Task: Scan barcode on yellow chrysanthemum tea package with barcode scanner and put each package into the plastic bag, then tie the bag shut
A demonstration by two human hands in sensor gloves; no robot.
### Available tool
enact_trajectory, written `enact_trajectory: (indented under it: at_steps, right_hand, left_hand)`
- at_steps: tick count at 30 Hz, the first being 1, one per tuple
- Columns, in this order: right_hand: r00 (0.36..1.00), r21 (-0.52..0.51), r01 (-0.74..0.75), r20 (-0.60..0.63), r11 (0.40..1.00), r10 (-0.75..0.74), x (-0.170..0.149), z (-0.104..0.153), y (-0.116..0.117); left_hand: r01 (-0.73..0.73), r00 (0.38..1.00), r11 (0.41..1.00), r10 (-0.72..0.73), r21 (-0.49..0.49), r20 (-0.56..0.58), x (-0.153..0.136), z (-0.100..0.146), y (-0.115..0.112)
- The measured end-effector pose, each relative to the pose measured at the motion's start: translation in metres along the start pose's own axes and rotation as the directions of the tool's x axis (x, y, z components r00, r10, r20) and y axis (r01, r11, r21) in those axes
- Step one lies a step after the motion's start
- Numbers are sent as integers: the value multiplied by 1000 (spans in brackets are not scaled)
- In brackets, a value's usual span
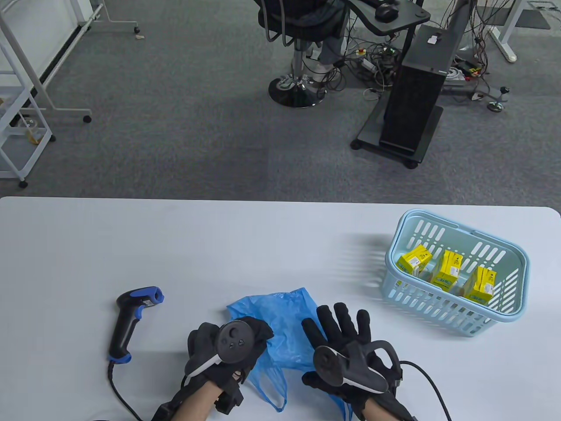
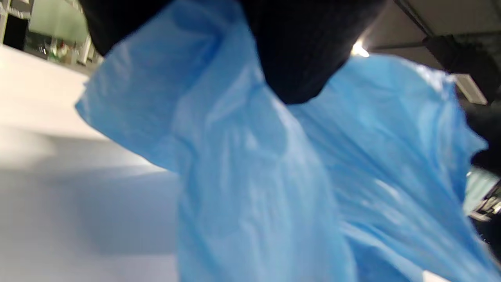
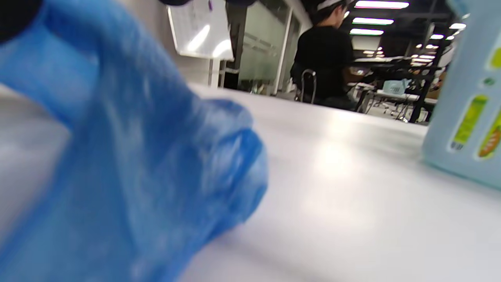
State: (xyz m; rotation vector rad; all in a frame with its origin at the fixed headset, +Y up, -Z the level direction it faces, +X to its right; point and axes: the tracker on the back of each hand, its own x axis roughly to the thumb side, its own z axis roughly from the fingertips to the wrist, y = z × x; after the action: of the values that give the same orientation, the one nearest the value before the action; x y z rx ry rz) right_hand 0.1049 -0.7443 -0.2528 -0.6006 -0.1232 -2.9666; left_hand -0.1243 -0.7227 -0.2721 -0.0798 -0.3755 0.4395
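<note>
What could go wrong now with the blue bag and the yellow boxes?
The blue plastic bag looks thin and crumpled under both hands, the left hand gripping it, the right hand spread flat, so it might tear or stay closed. The yellow tea packages sit apart in the basket. The scanner's cable could snag.

Three tea packages, one basket, one scanner, one bag.

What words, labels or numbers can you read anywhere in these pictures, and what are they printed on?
None can be read.
Yellow tea packages in the basket: dark print, too small.
Scanner: a label on its head, too small.
Whiteboard in the right wrist view: marks, blurred.
Blue bag: no print visible.
</note>
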Motion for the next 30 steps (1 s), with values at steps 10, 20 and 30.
enact_trajectory:
  at_steps: [10,20,30]
  right_hand:
    - [997,-91,14,-78,996,-21,-7,-3,6]
    - [992,-113,-1,-125,994,-14,-6,-6,3]
    - [992,-139,5,-127,990,-23,2,-4,0]
  left_hand:
    - [83,995,995,-79,-62,54,4,-5,-18]
    - [22,990,988,0,-154,141,31,-1,-23]
    - [222,974,955,-207,-195,96,64,-2,-52]
